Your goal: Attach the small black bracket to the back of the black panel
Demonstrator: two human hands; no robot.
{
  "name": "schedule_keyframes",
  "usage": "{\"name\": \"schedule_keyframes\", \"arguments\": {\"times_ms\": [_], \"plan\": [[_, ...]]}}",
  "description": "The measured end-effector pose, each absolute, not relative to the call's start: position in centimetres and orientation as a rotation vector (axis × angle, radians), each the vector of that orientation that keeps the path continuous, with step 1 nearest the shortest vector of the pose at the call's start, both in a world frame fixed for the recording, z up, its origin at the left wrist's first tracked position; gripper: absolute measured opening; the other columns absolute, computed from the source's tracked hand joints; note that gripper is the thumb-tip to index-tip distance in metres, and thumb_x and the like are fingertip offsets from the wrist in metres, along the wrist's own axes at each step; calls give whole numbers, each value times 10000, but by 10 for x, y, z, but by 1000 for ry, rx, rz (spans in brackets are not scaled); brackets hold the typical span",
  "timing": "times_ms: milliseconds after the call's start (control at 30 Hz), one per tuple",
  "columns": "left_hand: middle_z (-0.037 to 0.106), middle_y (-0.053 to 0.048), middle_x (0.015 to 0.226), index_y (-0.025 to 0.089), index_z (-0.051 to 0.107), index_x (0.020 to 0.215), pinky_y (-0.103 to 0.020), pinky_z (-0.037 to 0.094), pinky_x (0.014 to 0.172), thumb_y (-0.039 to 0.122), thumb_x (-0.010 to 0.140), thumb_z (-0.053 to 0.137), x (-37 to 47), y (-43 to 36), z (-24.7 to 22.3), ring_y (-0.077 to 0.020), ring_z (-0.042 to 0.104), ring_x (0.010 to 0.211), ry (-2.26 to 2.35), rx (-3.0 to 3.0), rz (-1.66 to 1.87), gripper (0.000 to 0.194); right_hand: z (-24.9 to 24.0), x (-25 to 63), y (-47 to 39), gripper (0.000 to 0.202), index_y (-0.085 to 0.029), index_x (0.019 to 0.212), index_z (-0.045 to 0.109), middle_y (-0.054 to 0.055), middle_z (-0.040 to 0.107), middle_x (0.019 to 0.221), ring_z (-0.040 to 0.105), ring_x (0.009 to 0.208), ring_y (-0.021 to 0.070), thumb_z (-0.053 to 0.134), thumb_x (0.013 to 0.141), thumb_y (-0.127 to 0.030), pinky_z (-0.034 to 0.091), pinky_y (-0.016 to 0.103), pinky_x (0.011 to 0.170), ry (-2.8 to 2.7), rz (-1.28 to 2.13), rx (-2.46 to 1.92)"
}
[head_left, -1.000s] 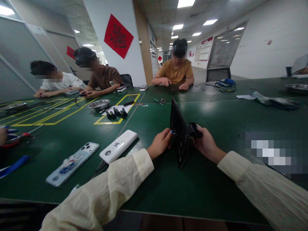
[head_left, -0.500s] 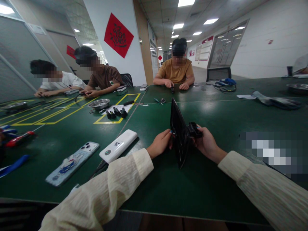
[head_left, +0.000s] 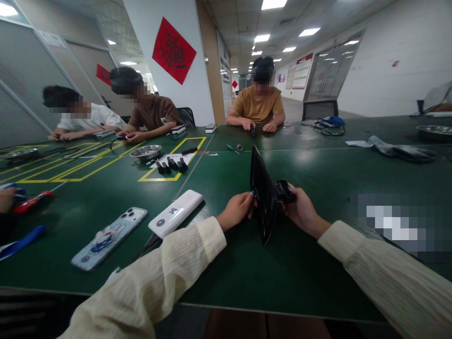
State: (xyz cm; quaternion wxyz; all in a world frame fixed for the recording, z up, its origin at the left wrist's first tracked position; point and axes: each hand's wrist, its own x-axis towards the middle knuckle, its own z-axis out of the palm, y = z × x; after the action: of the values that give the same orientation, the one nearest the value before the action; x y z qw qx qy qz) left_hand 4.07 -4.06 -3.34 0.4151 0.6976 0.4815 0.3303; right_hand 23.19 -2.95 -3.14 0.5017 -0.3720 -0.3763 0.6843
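Note:
Upright in front of me is a thin black panel (head_left: 263, 197), glossy and seen nearly edge-on. A black blocky piece (head_left: 283, 190) sticks out from its right side; I cannot tell how the two join. My left hand (head_left: 238, 210) is closed on the panel's left face, thumb against it and the other fingers partly hidden. The fingers of my right hand (head_left: 303, 210) are wrapped round the blocky piece. To the left of my left hand lie a white power bank (head_left: 175, 214) marked 26 and a phone in a cartoon case (head_left: 109, 238).
Black cylindrical parts (head_left: 172, 165) and a metal bowl (head_left: 146, 152) stand ahead on the left. A red-handled tool (head_left: 33, 201) is near another person's hand (head_left: 6, 200). Grey gloves (head_left: 400, 149) lie at right. Several people sit round the green table (head_left: 226, 268).
My hands and the panel have barely moved. At the left edge another person's hand has come into view by the red-handled tool. The view has shifted slightly.

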Motion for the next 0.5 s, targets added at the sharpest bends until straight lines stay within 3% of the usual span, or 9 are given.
{"name": "schedule_keyframes", "arguments": {"times_ms": [500], "plan": [[451,30,412,158,537,634,-235,363,517,568,868,233,38,-38,-34,-107,446,404,1288,1723,811,561,-32,230,-29,413,-250,1083,422,-58,490,516,428,386,125,451,692,-376,307,197,349,-919,1668,-861]]}}
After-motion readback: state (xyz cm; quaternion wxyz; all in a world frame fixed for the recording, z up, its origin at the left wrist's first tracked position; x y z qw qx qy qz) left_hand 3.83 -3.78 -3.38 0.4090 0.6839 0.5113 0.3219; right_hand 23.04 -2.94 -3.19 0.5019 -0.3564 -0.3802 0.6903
